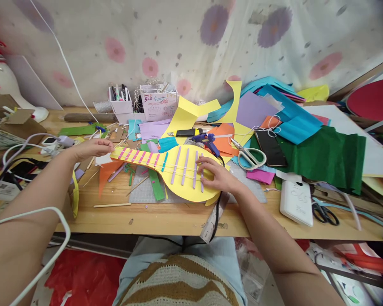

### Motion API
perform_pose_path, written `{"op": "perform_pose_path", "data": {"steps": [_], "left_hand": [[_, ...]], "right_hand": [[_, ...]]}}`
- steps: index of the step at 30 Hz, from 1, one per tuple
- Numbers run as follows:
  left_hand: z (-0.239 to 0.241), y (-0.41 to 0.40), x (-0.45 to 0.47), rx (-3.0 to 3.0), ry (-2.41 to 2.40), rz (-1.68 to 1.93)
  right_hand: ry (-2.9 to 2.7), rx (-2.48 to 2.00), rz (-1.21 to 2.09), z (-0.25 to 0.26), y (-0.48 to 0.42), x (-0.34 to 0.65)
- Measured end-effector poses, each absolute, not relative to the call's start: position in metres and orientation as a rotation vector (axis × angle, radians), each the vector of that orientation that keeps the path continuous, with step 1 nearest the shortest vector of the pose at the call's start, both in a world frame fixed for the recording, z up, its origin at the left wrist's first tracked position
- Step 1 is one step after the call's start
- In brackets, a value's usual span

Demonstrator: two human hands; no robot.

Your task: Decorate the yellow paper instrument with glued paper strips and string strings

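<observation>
A yellow paper lute shape point(191, 191) lies over the desk, its round body toward the right and its narrow neck toward the left. Pink strips point(141, 157) cross the neck, a teal strip point(164, 162) sits where it widens, and purple strips point(185, 166) stand across the body. Thin pale strings run lengthwise over it. At the neck's far left end, my left hand point(94, 148) is closed in a pinch; what its fingertips hold is too small to make out. My right hand point(215, 173) rests on the body by the rightmost purple strips, fingers apart.
Behind the body lie a blue glue gun point(207, 140) and a yellow-black cutter point(187, 133). Scissors point(250, 157), a phone point(270, 148) and a white power bank point(296, 202) are to the right. A cutting mat point(178, 197), cables and paper scraps surround the lute.
</observation>
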State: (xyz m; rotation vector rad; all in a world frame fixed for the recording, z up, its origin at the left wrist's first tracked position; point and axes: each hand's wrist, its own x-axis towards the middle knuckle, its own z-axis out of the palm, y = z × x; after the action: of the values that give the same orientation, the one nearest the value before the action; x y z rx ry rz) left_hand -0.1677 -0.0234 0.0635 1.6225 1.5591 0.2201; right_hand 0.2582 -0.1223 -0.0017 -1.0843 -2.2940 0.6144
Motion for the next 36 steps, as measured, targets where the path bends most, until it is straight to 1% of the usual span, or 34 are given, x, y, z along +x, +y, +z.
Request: {"op": "perform_pose_path", "data": {"steps": [6,12,22,36], "left_hand": [[0.057,-0.024,-0.172,1.588,1.680,0.266],[0.049,-0.025,-0.174,1.410,1.607,0.405],[0.036,-0.023,-0.184,1.422,1.571,0.524],[0.035,-0.030,-0.178,1.381,1.637,0.410]], "right_hand": [[-2.305,-1.069,0.604,-0.003,-0.122,0.259],[-2.300,-1.077,0.616,-0.002,-0.123,0.259],[-2.308,-1.086,0.606,-0.001,-0.123,0.259],[-2.307,-1.095,0.623,-0.001,-0.123,0.259]]}}
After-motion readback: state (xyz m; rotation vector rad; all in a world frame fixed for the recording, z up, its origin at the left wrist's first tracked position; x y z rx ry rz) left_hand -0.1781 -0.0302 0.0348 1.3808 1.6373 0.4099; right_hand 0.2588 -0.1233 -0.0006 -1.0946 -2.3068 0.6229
